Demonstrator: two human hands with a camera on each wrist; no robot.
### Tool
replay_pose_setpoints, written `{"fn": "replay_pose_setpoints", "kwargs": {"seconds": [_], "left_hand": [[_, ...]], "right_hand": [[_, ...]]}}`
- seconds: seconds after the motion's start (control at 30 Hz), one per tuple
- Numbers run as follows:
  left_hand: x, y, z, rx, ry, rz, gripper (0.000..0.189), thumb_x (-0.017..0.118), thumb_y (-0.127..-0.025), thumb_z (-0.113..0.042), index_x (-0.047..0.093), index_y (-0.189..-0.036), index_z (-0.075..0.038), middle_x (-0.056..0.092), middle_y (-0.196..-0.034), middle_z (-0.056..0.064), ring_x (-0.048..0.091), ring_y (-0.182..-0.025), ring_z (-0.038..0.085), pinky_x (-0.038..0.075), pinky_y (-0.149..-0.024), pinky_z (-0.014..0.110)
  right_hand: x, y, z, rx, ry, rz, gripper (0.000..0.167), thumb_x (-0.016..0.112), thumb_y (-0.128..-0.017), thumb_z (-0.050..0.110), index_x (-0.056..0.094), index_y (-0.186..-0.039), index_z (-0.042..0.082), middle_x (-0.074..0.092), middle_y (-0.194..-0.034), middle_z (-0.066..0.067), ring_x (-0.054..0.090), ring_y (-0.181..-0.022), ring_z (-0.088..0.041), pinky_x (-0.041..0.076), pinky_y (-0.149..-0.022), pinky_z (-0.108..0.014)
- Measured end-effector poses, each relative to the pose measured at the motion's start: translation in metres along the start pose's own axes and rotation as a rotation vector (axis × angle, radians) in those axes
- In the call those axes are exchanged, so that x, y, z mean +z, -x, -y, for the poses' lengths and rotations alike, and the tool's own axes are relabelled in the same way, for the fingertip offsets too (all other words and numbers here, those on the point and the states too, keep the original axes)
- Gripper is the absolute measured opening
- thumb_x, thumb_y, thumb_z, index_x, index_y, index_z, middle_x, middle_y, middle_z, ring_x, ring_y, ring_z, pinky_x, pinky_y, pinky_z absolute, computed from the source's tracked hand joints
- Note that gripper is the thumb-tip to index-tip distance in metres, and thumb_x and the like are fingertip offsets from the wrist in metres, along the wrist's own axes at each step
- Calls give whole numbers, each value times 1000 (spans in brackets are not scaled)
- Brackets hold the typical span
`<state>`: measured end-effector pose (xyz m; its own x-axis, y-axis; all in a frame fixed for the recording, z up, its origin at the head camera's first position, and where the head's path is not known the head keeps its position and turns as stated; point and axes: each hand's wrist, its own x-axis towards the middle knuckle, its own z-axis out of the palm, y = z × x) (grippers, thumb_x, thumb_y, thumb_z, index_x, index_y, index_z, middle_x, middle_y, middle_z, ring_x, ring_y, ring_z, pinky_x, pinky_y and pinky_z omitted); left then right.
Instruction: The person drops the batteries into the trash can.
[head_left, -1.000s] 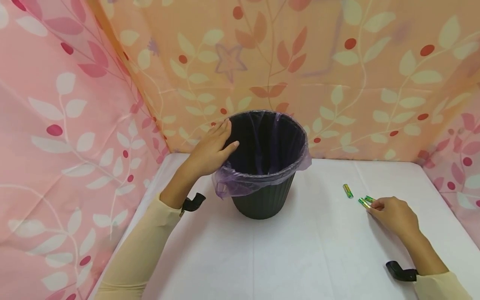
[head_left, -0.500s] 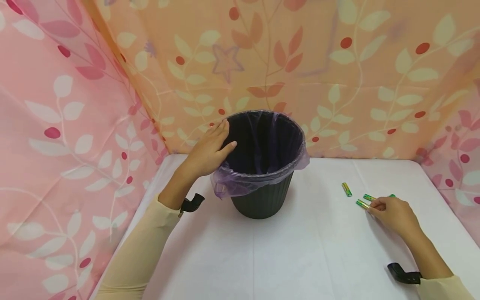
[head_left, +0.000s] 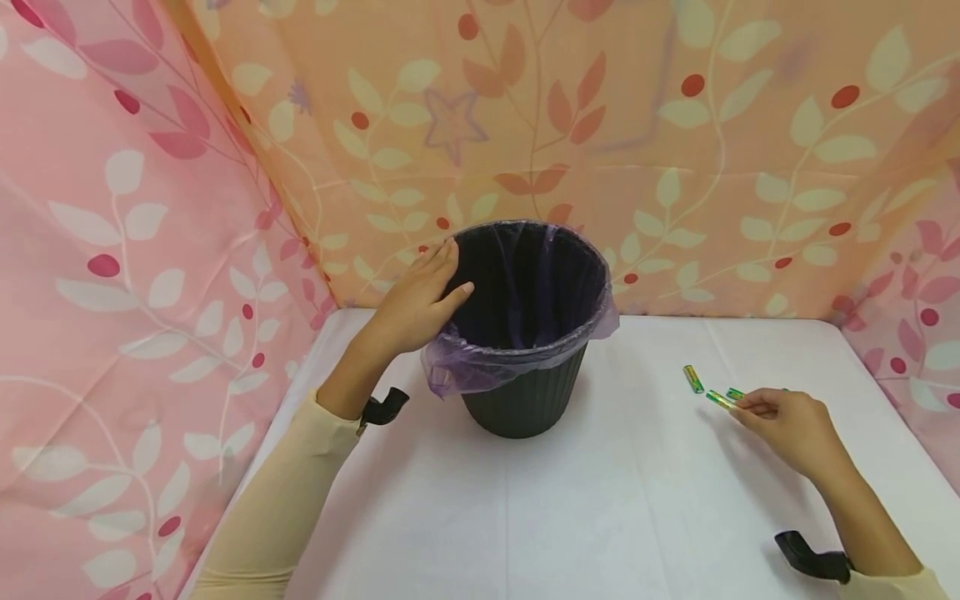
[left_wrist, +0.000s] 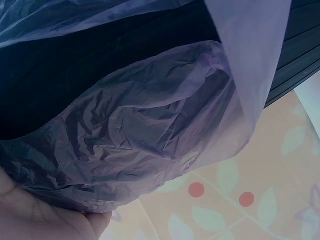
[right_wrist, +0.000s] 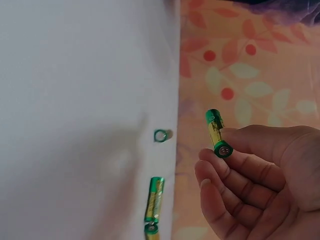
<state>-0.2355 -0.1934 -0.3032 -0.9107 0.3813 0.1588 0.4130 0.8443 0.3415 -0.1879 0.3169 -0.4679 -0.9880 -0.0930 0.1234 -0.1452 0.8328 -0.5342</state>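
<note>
A black ribbed waste bin (head_left: pixel 525 400), lined with a thin purple plastic bag (head_left: pixel 487 371), stands upright on the white-covered table (head_left: pixel 570 517). My left hand (head_left: pixel 416 304) rests on the bin's left rim, fingers straight along the folded-over bag; the left wrist view shows the palm edge (left_wrist: pixel 55 220) against the crumpled film (left_wrist: pixel 135 135). At the right, my right hand (head_left: pixel 791 429) pinches a green and yellow battery (right_wrist: pixel 216 131) between thumb and fingers, raised over the table. Similar batteries lie close by, one (head_left: pixel 693 379) left of the hand, another (head_left: pixel 734 393) partly hidden behind its fingers.
An orange leaf-patterned cloth (head_left: pixel 637 167) hangs behind the table, with a pink one (head_left: pixel 150 292) on the left and another (head_left: pixel 922 317) on the right. Each wrist wears a black curved mount, the left (head_left: pixel 386 407) and the right (head_left: pixel 810 558).
My right hand has pinched one battery, drawn it apart from its neighbours and lifted it slightly off the table, moving it a little left. The left hand has stayed on the bin's rim.
</note>
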Motion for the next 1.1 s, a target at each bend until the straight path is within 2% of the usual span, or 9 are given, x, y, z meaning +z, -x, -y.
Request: {"fn": "replay_pose_setpoints", "kwargs": {"seconds": [0.1, 0.47, 0.83, 1.1], "left_hand": [[1, 0, 0, 4, 0, -4, 70, 39, -108, -41, 18, -159, 2, 13, -168, 15, 4, -156, 26, 6, -126, 44], [2, 0, 0, 7, 8, -2, 71, 39, -108, -42, 18, -159, 2, 12, -168, 15, 3, -156, 25, 5, -126, 42], [1, 1, -1, 3, 6, 0, 70, 39, -108, -42, 18, -159, 2, 12, -168, 14, 4, -156, 26, 4, -126, 41], [0, 1, 0, -1, 6, 7, 71, 39, -108, -43, 17, -160, 1, 11, -169, 14, 2, -156, 25, 3, -126, 41]], "right_hand": [[-3, 2, 10, 4, -9, -4, 21, 79, -90, 23, 77, -96, 2, 76, -83, -7, 65, -70, -3, 46, -58, -21], [-22, 8, 44, -10, -55, -74, 19, 77, -92, 24, 78, -99, 6, 76, -82, -6, 59, -67, 4, 46, -52, -23], [-36, 8, 74, -6, -176, -95, 24, 77, -92, 28, 77, -105, 9, 77, -84, -7, 67, -69, -1, 50, -58, -17], [-42, 5, 95, -13, -228, -154, 25, 79, -91, 29, 78, -106, 10, 76, -82, 3, 68, -68, -8, 49, -57, -19]]}}
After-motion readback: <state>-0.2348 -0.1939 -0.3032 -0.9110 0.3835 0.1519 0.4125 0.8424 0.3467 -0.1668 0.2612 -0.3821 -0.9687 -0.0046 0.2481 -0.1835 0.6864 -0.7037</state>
